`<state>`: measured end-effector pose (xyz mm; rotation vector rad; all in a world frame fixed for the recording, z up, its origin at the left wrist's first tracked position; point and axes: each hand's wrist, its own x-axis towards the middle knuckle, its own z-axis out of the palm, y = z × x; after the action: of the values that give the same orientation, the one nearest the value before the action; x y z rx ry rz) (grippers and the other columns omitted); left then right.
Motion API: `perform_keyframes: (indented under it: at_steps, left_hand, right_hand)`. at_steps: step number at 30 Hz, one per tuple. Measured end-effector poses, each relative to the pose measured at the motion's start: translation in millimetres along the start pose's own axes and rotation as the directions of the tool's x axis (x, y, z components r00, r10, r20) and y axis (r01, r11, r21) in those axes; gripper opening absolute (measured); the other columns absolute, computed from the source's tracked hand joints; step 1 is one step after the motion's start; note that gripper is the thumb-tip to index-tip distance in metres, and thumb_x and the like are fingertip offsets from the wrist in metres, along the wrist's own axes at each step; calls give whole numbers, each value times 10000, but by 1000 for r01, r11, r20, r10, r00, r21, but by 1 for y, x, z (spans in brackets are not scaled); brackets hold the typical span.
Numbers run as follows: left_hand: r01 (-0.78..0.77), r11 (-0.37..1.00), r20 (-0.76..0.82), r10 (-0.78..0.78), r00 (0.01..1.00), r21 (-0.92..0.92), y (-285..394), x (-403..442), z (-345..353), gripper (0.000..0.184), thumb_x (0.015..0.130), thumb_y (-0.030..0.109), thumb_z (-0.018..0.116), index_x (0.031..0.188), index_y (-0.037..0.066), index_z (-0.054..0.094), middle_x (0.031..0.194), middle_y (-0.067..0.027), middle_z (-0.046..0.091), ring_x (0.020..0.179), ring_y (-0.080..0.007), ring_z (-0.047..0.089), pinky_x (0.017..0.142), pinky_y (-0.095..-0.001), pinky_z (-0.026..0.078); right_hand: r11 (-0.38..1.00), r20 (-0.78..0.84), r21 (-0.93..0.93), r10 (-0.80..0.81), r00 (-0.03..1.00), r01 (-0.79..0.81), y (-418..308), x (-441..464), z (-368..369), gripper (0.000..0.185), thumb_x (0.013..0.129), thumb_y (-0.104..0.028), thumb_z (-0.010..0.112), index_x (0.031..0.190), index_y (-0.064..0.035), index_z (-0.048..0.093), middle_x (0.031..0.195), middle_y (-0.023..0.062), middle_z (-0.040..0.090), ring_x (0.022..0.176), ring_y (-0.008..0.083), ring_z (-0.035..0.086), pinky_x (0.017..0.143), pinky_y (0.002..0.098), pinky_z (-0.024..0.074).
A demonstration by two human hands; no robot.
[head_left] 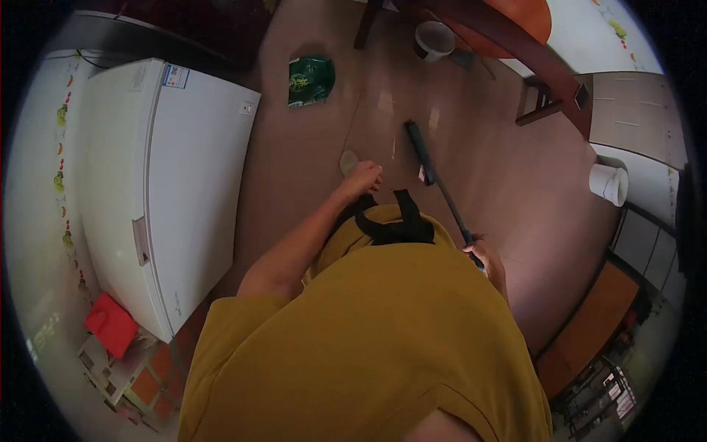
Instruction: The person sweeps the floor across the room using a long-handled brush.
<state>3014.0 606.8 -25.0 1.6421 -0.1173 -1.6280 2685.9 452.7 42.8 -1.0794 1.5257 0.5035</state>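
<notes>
My right hand [487, 258] is wrapped round the grip of a long-handled floor-cleaning tool [451, 205]. Its dark, narrow head [419, 147] reaches forward along the brown floor; whether it is a broom or a mop I cannot tell. A small pinkish patch [423, 174] shows beside the head. In front of my waist, my left hand [363, 179] has its fingers curled in, and nothing shows in it. Just beyond that hand appears a pale shoe [348, 161]. Black straps [405, 214] hang at my waist, below the left hand.
A green bag [311, 81] lies on the floor ahead. To my left stands a white fridge-like appliance [195, 184]. A bucket [434, 40] is by the dark red wooden furniture [486, 22] ahead. A white bin [608, 184] stands at right, near a brown-topped surface [589, 317].
</notes>
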Motion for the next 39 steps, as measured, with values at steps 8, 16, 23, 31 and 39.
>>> perform_keyframes:
  at_steps: [8, 16, 23, 31, 39]
  left_hand:
    - [6, 997, 124, -16, 992, 77, 21, 13, -53, 443, 914, 382, 439, 1156, 11, 437, 1053, -159, 549, 912, -245, 567, 761, -382, 480]
    - [38, 992, 70, -46, 996, 123, 30, 25, -63, 291, 877, 306, 453, 942, 29, 513, 833, -81, 559, 676, -176, 561, 589, -307, 463]
    - [15, 994, 149, -31, 988, 108, 23, 25, -66, 323, 889, 325, 443, 982, 25, 517, 888, -98, 580, 714, -188, 584, 597, -309, 472]
    - [102, 974, 171, -138, 975, 204, 14, 34, -69, 399, 920, 315, 473, 1197, 28, 454, 1030, -133, 596, 825, -216, 591, 730, -338, 488]
    - [63, 970, 50, -76, 996, 234, 21, 12, -60, 343, 912, 316, 457, 1079, 19, 500, 964, -124, 594, 797, -198, 579, 693, -325, 476]
  right_hand:
    - [973, -112, -227, -67, 991, 40, -63, -51, 63, 65, 675, 8, 555, 696, 16, 494, 542, 75, 510, 457, 151, 490, 422, 306, 370]
    - [983, -145, -170, -94, 985, 69, -24, -13, 64, 54, 654, 13, 528, 638, 13, 477, 510, 58, 460, 455, 142, 473, 421, 317, 350]
    - [989, -124, -37, -149, 981, 145, -45, -40, 89, 112, 665, -33, 535, 716, 64, 508, 541, 58, 464, 478, 157, 463, 456, 327, 379]
    - [960, -17, 10, -279, 960, 279, -128, -38, 99, 152, 680, -76, 549, 716, 69, 522, 605, 74, 488, 569, 154, 466, 532, 309, 388]
    - [874, 250, 484, -194, 949, 52, -146, 60, 102, 103, 772, -113, 580, 750, -12, 579, 616, 65, 567, 505, 151, 536, 444, 309, 424]
